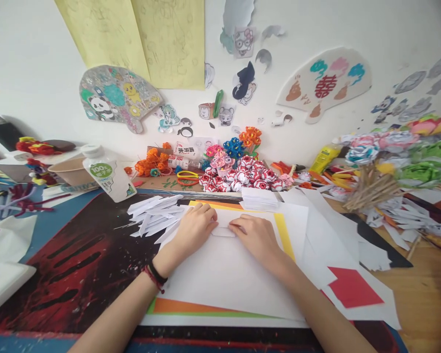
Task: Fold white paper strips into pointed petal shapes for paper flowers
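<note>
A small white piece of paper (223, 230) lies between my hands, over a stack of larger white sheets (228, 279). My left hand (196, 225) is closed, its thumb and fingertips pinching the paper's left end. At the other end, my right hand (255, 235) pinches the same piece between thumb and fingers. Whether the paper is folded is hard to make out, as white lies on white. Just beyond my right hand sits a neat pile of small white papers (259, 199). Loose white paper strips (156, 211) are heaped left of my left hand.
Red-and-white paper flowers (242, 176) crowd the back, near a white bottle (108, 174) at left. Wooden sticks (371, 189) and more paper flowers (422, 166) fill the right. A red paper piece (355, 288) rests on white sheets. Two decorated fans (325, 86) hang on the wall.
</note>
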Tool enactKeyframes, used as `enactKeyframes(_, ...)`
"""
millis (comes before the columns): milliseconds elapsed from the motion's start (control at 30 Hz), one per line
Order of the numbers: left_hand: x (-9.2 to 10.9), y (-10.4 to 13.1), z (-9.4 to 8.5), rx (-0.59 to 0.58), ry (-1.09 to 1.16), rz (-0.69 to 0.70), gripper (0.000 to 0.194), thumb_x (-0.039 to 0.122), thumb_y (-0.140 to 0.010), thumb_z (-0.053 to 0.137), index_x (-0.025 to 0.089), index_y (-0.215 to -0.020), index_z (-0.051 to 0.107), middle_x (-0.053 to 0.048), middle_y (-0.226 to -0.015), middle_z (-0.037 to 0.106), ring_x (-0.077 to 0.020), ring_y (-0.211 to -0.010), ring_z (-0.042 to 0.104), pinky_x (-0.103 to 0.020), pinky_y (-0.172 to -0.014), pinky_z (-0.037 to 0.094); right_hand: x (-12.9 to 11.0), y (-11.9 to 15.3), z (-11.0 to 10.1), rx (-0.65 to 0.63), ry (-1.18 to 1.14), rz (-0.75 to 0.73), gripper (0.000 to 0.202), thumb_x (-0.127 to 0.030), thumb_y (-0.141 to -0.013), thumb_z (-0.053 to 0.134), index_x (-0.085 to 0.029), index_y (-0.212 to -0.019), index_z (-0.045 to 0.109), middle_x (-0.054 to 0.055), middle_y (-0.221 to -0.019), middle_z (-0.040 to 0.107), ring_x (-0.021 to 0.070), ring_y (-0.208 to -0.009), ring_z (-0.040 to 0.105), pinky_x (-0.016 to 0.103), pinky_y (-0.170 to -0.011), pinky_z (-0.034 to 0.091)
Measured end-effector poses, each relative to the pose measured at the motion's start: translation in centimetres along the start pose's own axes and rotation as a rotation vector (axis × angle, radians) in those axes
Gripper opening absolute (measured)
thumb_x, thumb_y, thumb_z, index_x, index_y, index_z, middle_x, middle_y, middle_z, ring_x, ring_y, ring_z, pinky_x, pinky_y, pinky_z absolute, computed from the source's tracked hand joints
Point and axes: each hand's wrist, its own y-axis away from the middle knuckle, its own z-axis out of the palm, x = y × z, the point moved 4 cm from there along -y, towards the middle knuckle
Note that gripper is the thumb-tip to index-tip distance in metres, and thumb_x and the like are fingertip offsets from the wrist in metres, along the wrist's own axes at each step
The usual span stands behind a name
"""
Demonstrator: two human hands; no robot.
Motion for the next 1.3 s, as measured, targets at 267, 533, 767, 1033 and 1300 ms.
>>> enactKeyframes(267, -0.1, -0.2, -0.1, -0.038, 0.215, -0.057, 0.004, 0.014, -0.085, 0.056, 0.016, -0.081, 0.058, -0.004, -0.082, 0.063, -0.0182, -0.079, 0.055, -0.03, -0.071, 0.042, 0.5, -0.8, 0.1, -0.002, -0.241, 0.06, 0.009, -0.018, -0.084, 0.064, -0.023, -0.083, 0.071, 0.0, -0.087, 0.069, 0.0163, -0.08, 0.06, 0.026, -0.069, 0.041)
enactKeyframes(533, 1.0, 0.1, -1.0, -0.107, 0.466, -0.066, 0.016, 0.026, -0.087, 0.057, 0.017, -0.078, 0.066, -0.001, -0.079, 0.067, -0.0141, -0.072, 0.056, -0.024, -0.065, 0.04, -0.1, -1.0, -0.1, -0.025, -0.469, 0.006, 0.008, -0.016, -0.083, 0.064, -0.02, -0.081, 0.07, 0.0, -0.079, 0.068, 0.0136, -0.07, 0.056, 0.025, -0.064, 0.04)
enactKeyframes(767, 1.6, 0.3, -1.7, -0.118, 0.52, 0.007, 0.022, 0.028, -0.088, 0.055, 0.015, -0.076, 0.068, -0.002, -0.072, 0.066, -0.0125, -0.065, 0.054, -0.023, -0.063, 0.039, -0.4, -0.8, -0.5, -0.067, -0.552, -0.02, 0.011, -0.016, -0.082, 0.064, -0.018, -0.074, 0.071, 0.0, -0.071, 0.066, 0.0125, -0.064, 0.055, 0.024, -0.06, 0.04)
enactKeyframes(1033, 0.6, 0.0, -1.9, -0.136, 0.614, -0.102, 0.019, 0.027, -0.082, 0.064, 0.014, -0.071, 0.072, -0.002, -0.066, 0.07, -0.0117, -0.06, 0.056, -0.022, -0.06, 0.039, 0.0, -0.9, -0.3, -0.043, -0.599, 0.015, 0.011, -0.014, -0.078, 0.065, -0.017, -0.068, 0.07, 0.002, -0.067, 0.067, 0.0131, -0.06, 0.057, 0.024, -0.058, 0.043)
enactKeyframes(1300, 0.0, 0.0, -1.9, -0.124, 0.608, -0.109, 0.013, 0.021, -0.081, 0.063, 0.017, -0.079, 0.076, -0.002, -0.078, 0.075, -0.0142, -0.068, 0.064, -0.023, -0.063, 0.041, 0.8, -1.0, -0.3, -0.059, -0.655, 0.097, 0.008, -0.018, -0.077, 0.067, -0.018, -0.072, 0.073, 0.002, -0.071, 0.071, 0.0145, -0.064, 0.06, 0.025, -0.061, 0.045)
